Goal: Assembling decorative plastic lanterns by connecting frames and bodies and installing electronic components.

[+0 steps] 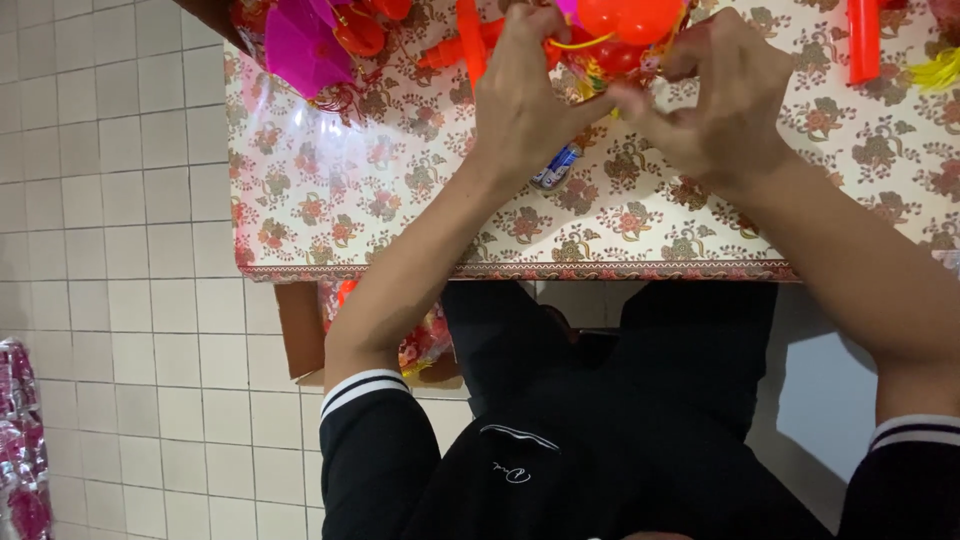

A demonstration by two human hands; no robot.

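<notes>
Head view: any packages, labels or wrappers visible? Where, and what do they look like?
Small tube-like packet: on the floral table cover, under the left hand; white, blue and red.
Shiny pink wrapped bundle: on the tiled floor, far left edge; glossy pink and silver.
Clear bag of red-orange items: below the table edge, against a brown box.

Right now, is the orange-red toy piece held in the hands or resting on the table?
Held. Both the left hand and the right hand pinch the orange-red toy piece above the floral tablecloth.
</notes>
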